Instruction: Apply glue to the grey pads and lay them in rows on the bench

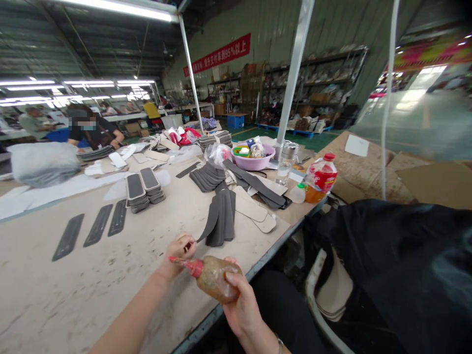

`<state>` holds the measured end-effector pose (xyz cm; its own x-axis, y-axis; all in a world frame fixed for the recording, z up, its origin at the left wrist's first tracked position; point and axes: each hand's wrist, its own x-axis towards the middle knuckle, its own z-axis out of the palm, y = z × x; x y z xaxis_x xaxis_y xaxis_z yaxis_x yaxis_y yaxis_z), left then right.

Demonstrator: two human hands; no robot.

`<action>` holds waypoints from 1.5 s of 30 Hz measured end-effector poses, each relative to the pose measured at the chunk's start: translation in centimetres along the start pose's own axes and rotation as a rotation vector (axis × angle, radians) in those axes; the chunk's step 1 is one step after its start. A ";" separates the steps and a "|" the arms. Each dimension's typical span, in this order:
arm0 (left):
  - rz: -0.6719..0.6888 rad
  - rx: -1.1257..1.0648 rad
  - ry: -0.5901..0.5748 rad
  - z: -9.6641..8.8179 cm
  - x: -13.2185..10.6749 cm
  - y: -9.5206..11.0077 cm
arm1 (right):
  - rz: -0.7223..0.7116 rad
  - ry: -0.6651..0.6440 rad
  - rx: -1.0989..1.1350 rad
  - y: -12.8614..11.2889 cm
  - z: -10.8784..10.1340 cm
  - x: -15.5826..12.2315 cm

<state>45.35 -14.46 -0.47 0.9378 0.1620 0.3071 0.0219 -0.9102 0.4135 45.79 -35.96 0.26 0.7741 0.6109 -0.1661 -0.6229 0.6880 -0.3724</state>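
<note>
My right hand (241, 297) is wrapped round a glue bottle (217, 279), a squeeze bottle with amber-brown contents. Its red nozzle points left, in front of my left hand (180, 253). The fingers of my left hand are closed on the near end of a dark grey strip (209, 220), which bends away from a fanned stack of like strips (223, 219). To the left, several dark strips (99, 225) lie apart on the table, with pale lines along their edges. Behind them stand two piles of grey-topped pieces (138, 189).
More dark strips (208, 176) and pale rounded pieces (254, 209) lie beyond the stack. A lilac basin (254, 163), a glass jar (283, 173) and a red-capped bottle (322, 177) stand along the right edge. Another person (94, 130) works across the table, beside a plastic-wrapped bundle (44, 164).
</note>
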 end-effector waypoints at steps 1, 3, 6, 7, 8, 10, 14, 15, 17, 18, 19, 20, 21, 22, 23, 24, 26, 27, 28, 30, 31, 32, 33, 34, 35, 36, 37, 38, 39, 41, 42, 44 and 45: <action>-0.005 0.002 0.007 -1.3 -1.6 -0.1 | 0.010 -0.002 -0.012 -0.1 0.1 -0.1; 0.001 0.018 0.000 -4.1 -5.7 -0.5 | 0.027 0.015 -0.044 -0.3 0.2 -0.3; 0.028 0.107 -0.040 -7.8 -12.7 -1.3 | 0.043 0.046 -0.120 -0.4 0.1 -0.7; 0.025 0.144 -0.063 -8.7 -15.0 -1.6 | 0.048 0.047 -0.158 -0.2 0.0 -0.8; 0.009 0.176 -0.086 -9.5 -17.1 -1.9 | 0.058 0.041 -0.203 0.0 -0.2 -0.9; -0.063 0.221 -0.098 -10.4 -20.6 -2.3 | 0.074 0.024 -0.314 0.8 -0.5 -1.1; -0.162 0.288 0.051 -10.2 -24.7 -2.4 | 0.019 -0.033 -0.648 3.2 -1.2 -1.8; -0.167 0.299 0.093 -9.8 -25.3 -2.2 | -0.016 -0.061 -0.738 4.0 -1.3 -1.9; -0.167 0.319 0.145 -8.9 -25.8 -1.8 | -0.081 -0.136 -0.890 5.4 -1.4 -2.3; -0.160 0.328 0.160 -8.5 -25.9 -1.5 | -0.113 -0.170 -0.953 6.0 -1.5 -2.4; -0.146 0.336 0.164 -8.1 -26.0 -1.2 | -0.150 -0.198 -1.013 6.6 -1.5 -2.4; -0.128 0.338 0.159 -7.7 -25.9 -1.0 | -0.194 -0.227 -1.073 7.1 -1.6 -2.5; -0.112 0.335 0.143 -7.4 -25.8 -0.8 | -0.245 -0.254 -1.135 7.5 -1.6 -2.5; -0.101 0.328 0.124 -7.2 -25.7 -0.7 | -0.300 -0.280 -1.192 7.9 -1.7 -2.5; -0.093 0.320 0.108 -7.1 -25.5 -0.7 | -0.352 -0.309 -1.241 8.2 -1.7 -2.5; -0.091 0.315 0.097 -7.1 -25.4 -0.6 | -0.397 -0.341 -1.280 8.4 -1.7 -2.5; -0.089 0.313 0.090 -7.1 -25.2 -0.7 | -0.468 -0.406 -1.333 8.7 -1.5 -2.6; -0.086 0.314 0.090 -7.1 -25.2 -0.7 | -0.494 -0.433 -1.351 8.8 -1.4 -2.7; -0.083 0.315 0.090 -7.1 -25.1 -0.7 | -0.514 -0.457 -1.366 8.9 -1.2 -2.8; -0.079 0.317 0.093 -7.2 -25.1 -0.7 | -0.544 -0.489 -1.392 9.1 -0.9 -3.0; -0.078 0.317 0.096 -7.2 -25.1 -0.7 | -0.553 -0.500 -1.402 9.2 -0.7 -3.0; -0.077 0.316 0.098 -7.2 -25.0 -0.7 | -0.558 -0.506 -1.411 9.2 -0.6 -3.1; -0.078 0.316 0.099 -7.2 -25.0 -0.7 | -0.561 -0.508 -1.419 9.2 -0.5 -3.1; -0.081 0.314 0.100 -7.2 -25.0 -0.7 | -0.564 -0.508 -1.426 9.2 -0.4 -3.1; -0.085 0.312 0.102 -7.2 -25.0 -0.7 | -0.568 -0.505 -1.436 9.1 -0.3 -3.1; -0.087 0.312 0.104 -7.1 -25.0 -0.7 | -0.574 -0.500 -1.448 8.9 -0.3 -3.0; -0.085 0.316 0.105 -7.2 -25.0 -0.7 | -0.581 -0.495 -1.463 8.7 -0.3 -3.0; -0.078 0.322 0.105 -7.2 -25.0 -0.7 | -0.586 -0.490 -1.478 8.4 -0.3 -2.9; -0.068 0.329 0.103 -7.2 -25.0 -0.8 | -0.591 -0.486 -1.495 8.0 -0.3 -2.9; -0.057 0.343 0.101 -7.2 -25.0 -0.9 | -0.595 -0.473 -1.534 7.2 -0.4 -2.8; -0.057 0.347 0.107 -7.2 -25.0 -1.0 | -0.599 -0.461 -1.556 6.8 -0.5 -2.7; -0.060 0.348 0.121 -7.1 -25.1 -1.2 | -0.614 -0.428 -1.596 5.9 -0.7 -2.6; -0.060 0.346 0.124 -7.1 -25.2 -1.3 | -0.624 -0.407 -1.615 5.5 -0.7 -2.5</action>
<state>19.26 -14.64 -2.71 0.8825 0.2448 0.4015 0.2114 -0.9692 0.1263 40.50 -33.98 -2.05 0.5988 0.6565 0.4587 0.6387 -0.0459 -0.7681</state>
